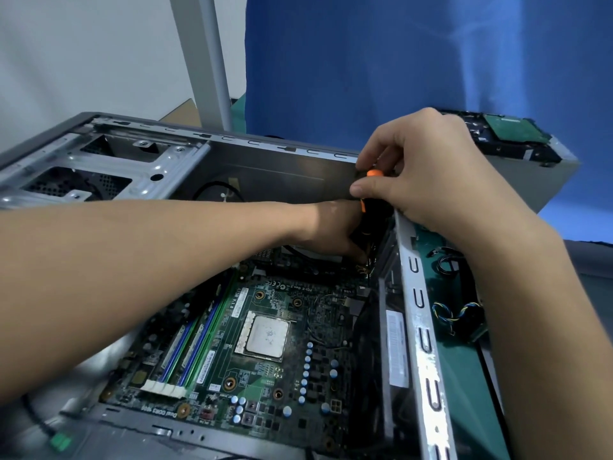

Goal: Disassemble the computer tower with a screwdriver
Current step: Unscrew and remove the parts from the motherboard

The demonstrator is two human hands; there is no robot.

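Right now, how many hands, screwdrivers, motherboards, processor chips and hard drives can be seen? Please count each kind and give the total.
Hands: 2, the left hand and the right hand
Screwdriver: 1
Motherboard: 1
Processor chip: 1
Hard drive: 1
Total: 6

All print is on the green motherboard (265,366) in the computer tower (272,174), upside down from here. Near edge, white: "Dual DDR3 1600". Beside RAM slots (185,353): approx. "A75M V:1.0". Far end: "PCI-E Gen 2", CE + FC marks, small "USB". White barcode stickers (207,366): too small to read.
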